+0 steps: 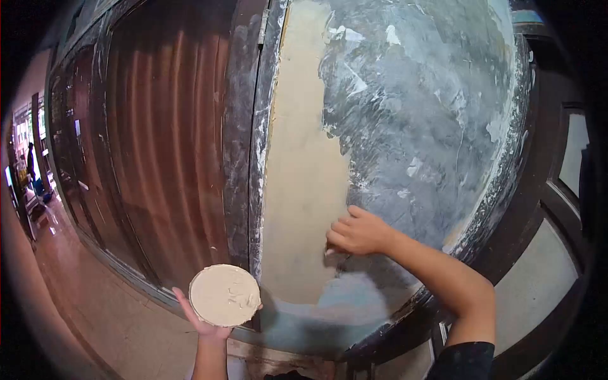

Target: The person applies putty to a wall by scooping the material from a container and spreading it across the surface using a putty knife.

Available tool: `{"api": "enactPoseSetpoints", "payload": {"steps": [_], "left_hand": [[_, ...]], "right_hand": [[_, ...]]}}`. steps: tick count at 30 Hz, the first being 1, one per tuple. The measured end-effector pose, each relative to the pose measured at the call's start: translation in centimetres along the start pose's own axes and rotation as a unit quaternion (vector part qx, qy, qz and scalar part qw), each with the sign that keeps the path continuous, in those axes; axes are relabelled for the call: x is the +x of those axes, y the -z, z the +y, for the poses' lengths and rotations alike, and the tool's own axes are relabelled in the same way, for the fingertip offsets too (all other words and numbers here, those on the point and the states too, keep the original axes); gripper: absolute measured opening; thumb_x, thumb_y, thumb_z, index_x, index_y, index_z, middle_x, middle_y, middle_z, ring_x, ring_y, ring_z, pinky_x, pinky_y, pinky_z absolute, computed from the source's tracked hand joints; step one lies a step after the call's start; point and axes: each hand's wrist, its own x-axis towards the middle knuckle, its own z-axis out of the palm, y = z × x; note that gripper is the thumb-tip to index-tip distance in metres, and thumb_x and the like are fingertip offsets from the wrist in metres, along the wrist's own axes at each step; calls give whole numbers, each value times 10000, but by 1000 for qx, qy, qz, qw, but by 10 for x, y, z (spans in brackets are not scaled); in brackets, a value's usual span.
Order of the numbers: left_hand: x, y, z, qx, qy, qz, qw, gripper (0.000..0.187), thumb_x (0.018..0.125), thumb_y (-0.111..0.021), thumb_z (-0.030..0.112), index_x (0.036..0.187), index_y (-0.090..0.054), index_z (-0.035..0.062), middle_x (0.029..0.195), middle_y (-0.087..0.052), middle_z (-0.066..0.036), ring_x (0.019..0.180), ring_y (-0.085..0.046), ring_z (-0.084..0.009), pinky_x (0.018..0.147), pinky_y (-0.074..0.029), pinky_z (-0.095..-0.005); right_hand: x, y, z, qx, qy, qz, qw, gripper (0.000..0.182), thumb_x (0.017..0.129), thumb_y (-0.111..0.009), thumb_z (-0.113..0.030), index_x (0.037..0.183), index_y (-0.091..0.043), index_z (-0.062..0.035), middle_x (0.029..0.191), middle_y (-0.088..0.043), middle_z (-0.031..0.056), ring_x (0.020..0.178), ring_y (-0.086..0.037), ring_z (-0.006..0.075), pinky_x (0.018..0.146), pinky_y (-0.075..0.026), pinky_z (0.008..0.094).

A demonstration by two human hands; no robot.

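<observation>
On the palm of my left hand (204, 322) rests a round container (225, 296) full of beige paste, its surface scraped on the right side. The thumb lies along its left edge and fingertips show at its right. My right hand (359, 233) is closed at the wall, its fingers curled round something small and mostly hidden. It is at the lower right edge of a smooth beige coated strip (304, 164). To the right of that strip the wall (418, 114) is mottled grey with white patches.
A dark wooden frame (244, 139) and a panel with brown curtains (168, 152) stand left of the wall. Dark framing with pale panels (535, 285) is at the right. The floor (120, 304) runs back to a bright opening at far left.
</observation>
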Motion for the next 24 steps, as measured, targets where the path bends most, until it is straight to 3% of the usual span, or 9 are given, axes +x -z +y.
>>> {"api": "enactPoseSetpoints", "payload": {"steps": [2,4,8,10,13,16,19,22,24], "left_hand": [[-1,-8,1,-34,1,12,999,1058,901,-297,934,1509,-509,94,1494,-553,-232,1204,-615,-549,828,-505,-850],[1,-7,2,-31,0,18,999,1057,906,-286,931,1513,-503,93,1487,-556,-233,1213,-613,-541,827,-503,-853],[1,-12,-3,-28,-2,9,1000,1044,912,-287,924,1522,-502,104,1506,-547,-217,1235,-609,-525,854,-502,-847],[4,-15,-4,-17,-3,-29,999,1031,921,-288,915,1525,-502,107,1518,-544,-198,1235,-612,-517,872,-497,-845],[2,-6,-1,-52,-3,-30,998,1004,931,-303,903,1511,-529,116,1517,-554,-182,1280,-588,-498,884,-463,-872],[0,-4,-1,-42,-6,-38,998,1036,898,-295,936,1527,-505,140,1539,-526,-182,1294,-572,-511,892,-463,-872],[4,-6,-4,0,-11,-31,999,1053,879,-279,957,1542,-483,165,1554,-513,-168,1298,-573,-508,902,-488,-846],[6,-6,-11,20,-15,-24,999,1042,886,-282,950,1536,-490,163,1552,-516,-168,1295,-578,-500,904,-496,-837],[9,-13,-15,28,-13,-38,999,1039,888,-284,948,1532,-493,161,1551,-516,-168,1292,-581,-496,905,-498,-834]], "right_hand": [[-3,-10,2,-3,27,-40,999,362,944,-661,-500,880,-578,-153,818,-593,8,800,-638,192,728,-441,384],[18,12,56,-185,-67,87,977,368,930,-683,-513,922,-625,-150,899,-669,13,862,-672,226,775,-467,424],[49,103,155,-110,-516,339,779,508,920,-715,-582,951,-661,-78,837,-703,123,808,-687,330,745,-513,473],[51,101,136,3,-510,313,801,517,941,-695,-595,944,-656,-79,781,-682,122,760,-676,365,697,-496,488],[30,17,56,-78,-172,169,967,423,960,-651,-535,898,-625,-118,833,-651,62,754,-641,286,780,-471,419],[4,-21,1,-97,31,-7,995,303,996,-576,-424,846,-588,-160,769,-578,-4,766,-620,169,735,-447,356],[26,24,88,-186,-154,170,955,390,1008,-600,-520,889,-642,-151,790,-602,16,769,-615,199,732,-431,348],[23,96,151,-215,-493,303,787,485,948,-665,-611,966,-685,-127,899,-669,37,859,-631,259,764,-431,426],[21,95,132,-133,-469,292,822,483,951,-662,-611,972,-684,-129,891,-671,40,836,-635,268,769,-431,435]]}}
